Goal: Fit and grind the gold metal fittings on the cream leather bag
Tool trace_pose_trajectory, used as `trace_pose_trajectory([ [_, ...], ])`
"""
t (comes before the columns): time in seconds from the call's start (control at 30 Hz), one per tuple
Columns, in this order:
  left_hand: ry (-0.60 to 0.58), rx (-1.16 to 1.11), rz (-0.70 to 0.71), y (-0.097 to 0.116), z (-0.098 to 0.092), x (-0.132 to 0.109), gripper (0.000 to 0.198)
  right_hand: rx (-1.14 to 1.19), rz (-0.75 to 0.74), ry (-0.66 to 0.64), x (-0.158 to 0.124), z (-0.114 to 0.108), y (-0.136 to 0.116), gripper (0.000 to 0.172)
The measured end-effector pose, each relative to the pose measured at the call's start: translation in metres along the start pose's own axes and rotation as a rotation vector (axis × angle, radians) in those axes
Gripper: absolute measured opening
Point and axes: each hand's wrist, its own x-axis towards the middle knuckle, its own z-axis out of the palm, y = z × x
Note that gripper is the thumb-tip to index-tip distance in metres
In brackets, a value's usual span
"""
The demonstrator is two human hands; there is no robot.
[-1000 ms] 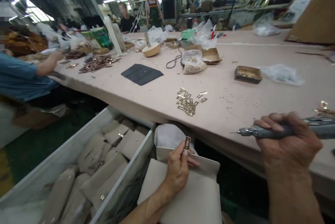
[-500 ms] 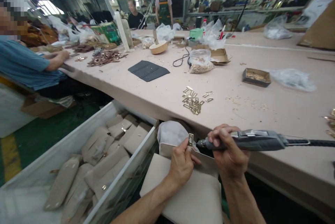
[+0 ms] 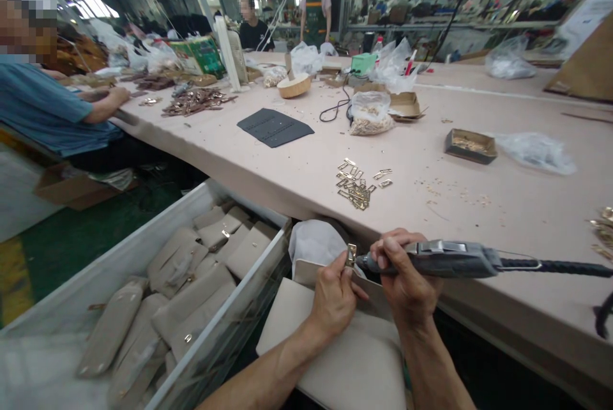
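Note:
My left hand (image 3: 335, 295) pinches the flap edge of a beige bag (image 3: 345, 352), fingers closed at a small gold metal plate (image 3: 352, 255) on that edge. The bag lies below the table edge, its flap raised, with white lining (image 3: 316, 241) bulging behind it. My right hand (image 3: 409, 282) is wrapped round a grey electric screwdriver (image 3: 450, 259), held nearly level and pointing left. Its nose is right at the gold plate; fingers and plate hide the bit's tip, so contact cannot be made out.
Gold plates (image 3: 354, 189) lie piled on the table (image 3: 287, 174), near a small box of fasteners (image 3: 470, 145) and a dark flat sheet (image 3: 275, 127). At left, a white crate (image 3: 239, 298) holds several beige bags (image 3: 196, 311). A person in blue (image 3: 43, 103) sits beyond it.
My right hand and the screwdriver have moved left, bringing the nose up to the gold plate. My left hand keeps its pinch almost in place. The view has shifted slightly.

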Motion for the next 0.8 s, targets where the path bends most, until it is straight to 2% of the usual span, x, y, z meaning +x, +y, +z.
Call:
trace_pose_trajectory([
  [0.17,-0.005,-0.022,0.005,0.0,-0.0008,-0.0002,0.034,-0.022,-0.01,-0.038,0.001,0.0017,-0.0027,0.015],
  [0.8,-0.018,-0.071,-0.034,0.0048,-0.0028,-0.0008,0.035,-0.021,-0.021,-0.01,0.0023,0.0054,-0.0054,0.014],
])
